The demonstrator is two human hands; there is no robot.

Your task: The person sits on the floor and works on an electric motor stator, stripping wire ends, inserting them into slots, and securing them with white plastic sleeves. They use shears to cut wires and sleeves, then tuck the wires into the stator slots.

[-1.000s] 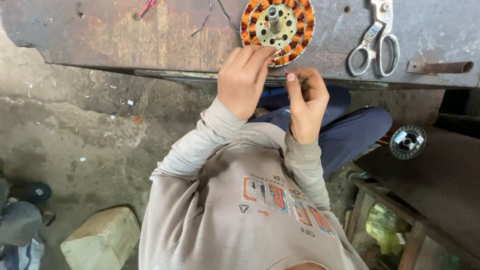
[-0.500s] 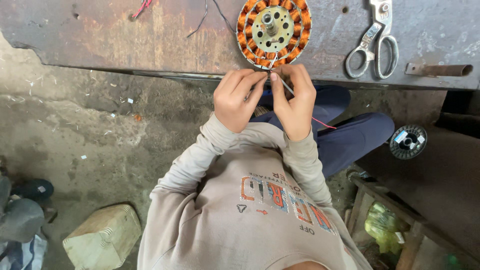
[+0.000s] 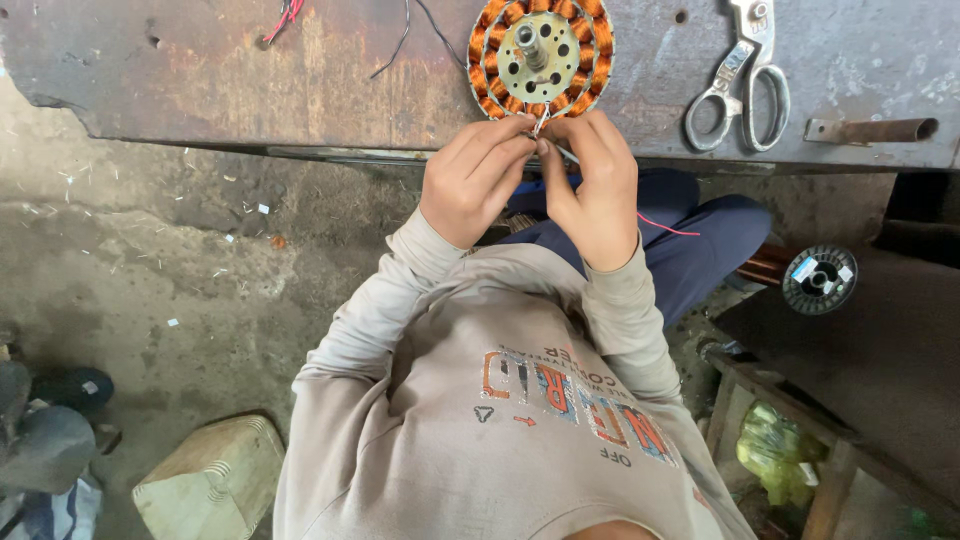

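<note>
A round motor stator (image 3: 541, 55) with orange copper windings and a central metal shaft lies on the rusty metal bench (image 3: 300, 80). My left hand (image 3: 477, 182) and my right hand (image 3: 596, 185) meet at the stator's near edge, fingertips pinched together on thin wire leads (image 3: 541, 125) that come off the windings. A thin red wire (image 3: 665, 227) trails out below my right hand over my blue trousers.
Steel scissors (image 3: 742, 80) lie on the bench right of the stator, with a rusty metal tube (image 3: 870, 130) beyond. A wire spool (image 3: 819, 280) sits at the right. A pale block (image 3: 210, 480) rests on the dirt floor at lower left. Red and black wires (image 3: 290, 15) lie at the bench's top.
Both hands have come together and moved up to the stator's near edge, pinching the wire leads. The view has shifted slightly.
</note>
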